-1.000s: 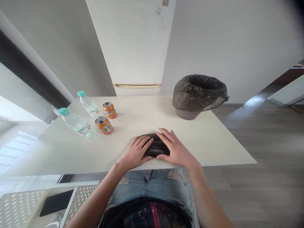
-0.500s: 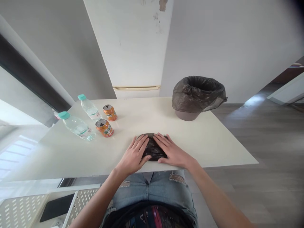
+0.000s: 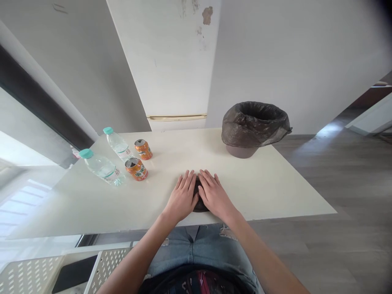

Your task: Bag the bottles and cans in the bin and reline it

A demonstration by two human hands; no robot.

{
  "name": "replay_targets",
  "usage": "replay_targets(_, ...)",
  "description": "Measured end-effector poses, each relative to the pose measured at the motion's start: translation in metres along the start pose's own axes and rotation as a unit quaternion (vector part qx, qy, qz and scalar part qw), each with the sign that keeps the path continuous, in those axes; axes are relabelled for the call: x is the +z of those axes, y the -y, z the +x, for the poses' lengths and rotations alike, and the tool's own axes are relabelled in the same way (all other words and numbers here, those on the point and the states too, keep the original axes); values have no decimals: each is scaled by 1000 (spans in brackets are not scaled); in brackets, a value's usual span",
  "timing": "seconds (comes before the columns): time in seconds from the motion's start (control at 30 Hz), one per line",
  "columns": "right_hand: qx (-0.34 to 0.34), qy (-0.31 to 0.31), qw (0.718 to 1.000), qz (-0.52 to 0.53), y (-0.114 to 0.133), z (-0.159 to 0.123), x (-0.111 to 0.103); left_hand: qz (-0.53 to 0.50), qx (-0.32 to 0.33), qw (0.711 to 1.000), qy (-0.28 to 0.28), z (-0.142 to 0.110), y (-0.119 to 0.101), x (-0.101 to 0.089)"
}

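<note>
Near the front edge of the white table, both hands lie on a folded black plastic bag point(image 3: 200, 205). My left hand point(image 3: 183, 198) presses flat on its left side, fingers stretched out and pointing away from me. On the right side of the bag rests my right hand point(image 3: 215, 195), also flat with its fingers extended. Most of the bag is hidden under the hands; a dark strip shows between them. Two orange drink cans, a nearer one point(image 3: 136, 169) and a farther one point(image 3: 143, 150), stand left of the hands.
Two clear bottles with teal caps, a near bottle point(image 3: 102, 168) and a far bottle point(image 3: 118, 145), stand at the left of the table point(image 3: 260, 192). At the back right is a bin point(image 3: 241, 152) lined with a black bag point(image 3: 255, 126). A white fridge point(image 3: 174, 73) stands behind.
My hands have come closer together over the black bag, covering more of it. The view has tilted slightly; the bottles, cans and bin stay in place.
</note>
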State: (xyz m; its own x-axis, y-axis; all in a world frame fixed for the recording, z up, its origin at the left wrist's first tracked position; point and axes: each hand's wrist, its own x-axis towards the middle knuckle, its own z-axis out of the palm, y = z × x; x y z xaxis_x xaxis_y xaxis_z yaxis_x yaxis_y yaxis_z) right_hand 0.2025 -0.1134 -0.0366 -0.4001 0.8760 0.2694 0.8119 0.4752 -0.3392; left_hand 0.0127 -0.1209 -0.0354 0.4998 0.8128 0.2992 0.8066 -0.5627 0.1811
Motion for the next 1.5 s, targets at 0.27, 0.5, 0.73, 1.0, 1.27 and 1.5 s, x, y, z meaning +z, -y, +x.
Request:
replay_targets(0.27,4,41,999,-19,2,-12,15,-5,5,998,54,-11,17,21)
replay_targets(0.5,-1,25,998,-49,1,-18,21,-13,19,998,63,-13,25,14)
replay_targets(0.73,-8,44,995,-90,-2,-23,24,-6,24,998,64,-17,29,12)
replay_targets(1.0,-15,35,997,-69,-1,-23,22,-16,18,998,63,-17,27,13)
replay_targets(1.27,-19,32,999,21,-15,-22,-8,-65,42,996,54,-21,33,9)
replay_targets(1.5,-109,216,970,22,-29,-8,-25,-62,58,995,47,-26,29,5)
